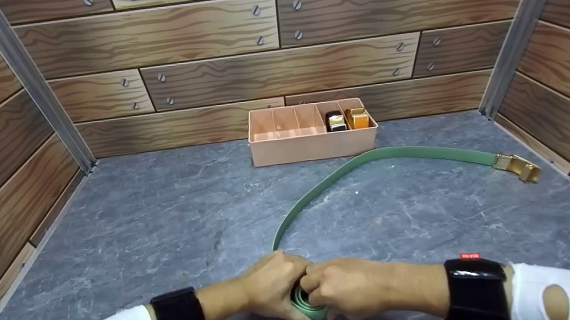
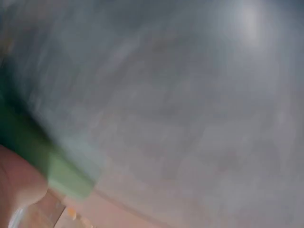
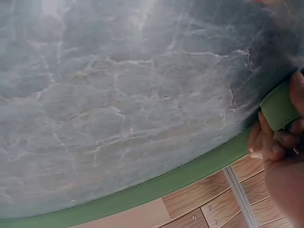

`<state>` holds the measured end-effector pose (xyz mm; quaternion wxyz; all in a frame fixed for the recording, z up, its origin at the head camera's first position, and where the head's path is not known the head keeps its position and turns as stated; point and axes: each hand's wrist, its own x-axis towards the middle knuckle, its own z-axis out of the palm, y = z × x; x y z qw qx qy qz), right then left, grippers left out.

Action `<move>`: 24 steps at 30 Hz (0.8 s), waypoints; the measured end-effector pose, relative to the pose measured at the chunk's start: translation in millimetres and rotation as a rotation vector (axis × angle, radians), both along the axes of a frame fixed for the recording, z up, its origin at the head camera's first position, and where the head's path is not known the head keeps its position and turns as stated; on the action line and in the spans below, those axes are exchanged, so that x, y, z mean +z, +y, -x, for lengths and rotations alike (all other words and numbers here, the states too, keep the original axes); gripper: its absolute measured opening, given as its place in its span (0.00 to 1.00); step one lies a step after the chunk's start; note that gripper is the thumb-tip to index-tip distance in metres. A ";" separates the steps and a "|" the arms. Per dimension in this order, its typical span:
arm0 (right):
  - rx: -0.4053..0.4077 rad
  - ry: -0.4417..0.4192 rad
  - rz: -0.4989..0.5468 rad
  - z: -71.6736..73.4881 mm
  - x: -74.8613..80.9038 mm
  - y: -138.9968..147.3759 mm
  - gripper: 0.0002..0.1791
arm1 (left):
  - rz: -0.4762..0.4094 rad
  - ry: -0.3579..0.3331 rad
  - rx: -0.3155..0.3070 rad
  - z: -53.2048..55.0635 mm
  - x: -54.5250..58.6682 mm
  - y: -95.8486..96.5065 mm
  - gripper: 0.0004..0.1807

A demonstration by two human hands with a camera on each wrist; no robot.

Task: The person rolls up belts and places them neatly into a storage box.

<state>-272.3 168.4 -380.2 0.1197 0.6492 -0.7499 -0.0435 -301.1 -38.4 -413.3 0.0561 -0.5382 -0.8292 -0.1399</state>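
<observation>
Grey stone table (image 1: 140,219), wood-print walls. Both hands, left (image 1: 273,290) and right (image 1: 348,288), meet at the near edge, fingers curled, pinching one green belt's (image 1: 318,188) coiled end; its strap trails away rightward. Beyond the hands, one pink divided box (image 1: 309,145) holds two buckles (image 1: 346,119).

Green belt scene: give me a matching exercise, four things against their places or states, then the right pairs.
Things:
1. green belt
2. gold buckle
3. pink organizer box
4. orange item

Places or states:
A. far right of the table
B. rightmost compartment
C. partly rolled between both hands
D. against the back wall

Pairs: 1-C, 2-A, 3-D, 4-B
</observation>
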 end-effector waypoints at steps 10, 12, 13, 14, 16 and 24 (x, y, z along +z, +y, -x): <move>-0.016 0.045 -0.004 -0.8 -1.0 2.8 0.15 | -0.150 0.054 -0.098 1.8 -3.5 1.6 0.26; 0.003 0.046 0.003 0.0 -1.8 2.7 0.15 | -0.158 0.078 -0.108 0.7 -3.7 2.4 0.27; 0.014 0.041 0.003 0.5 -2.1 2.6 0.14 | -0.148 0.078 -0.113 0.7 -3.4 1.9 0.28; 0.023 0.032 0.002 0.9 -2.1 2.4 0.14 | -0.132 0.074 -0.118 1.0 -2.8 1.1 0.28; 0.031 0.016 -0.006 1.2 -1.9 2.0 0.13 | -0.090 0.056 -0.131 2.2 -1.6 -1.4 0.28; -0.011 0.167 -0.074 -7.2 0.1 2.9 0.15 | 0.080 0.419 -0.123 -2.6 -2.0 -8.6 0.29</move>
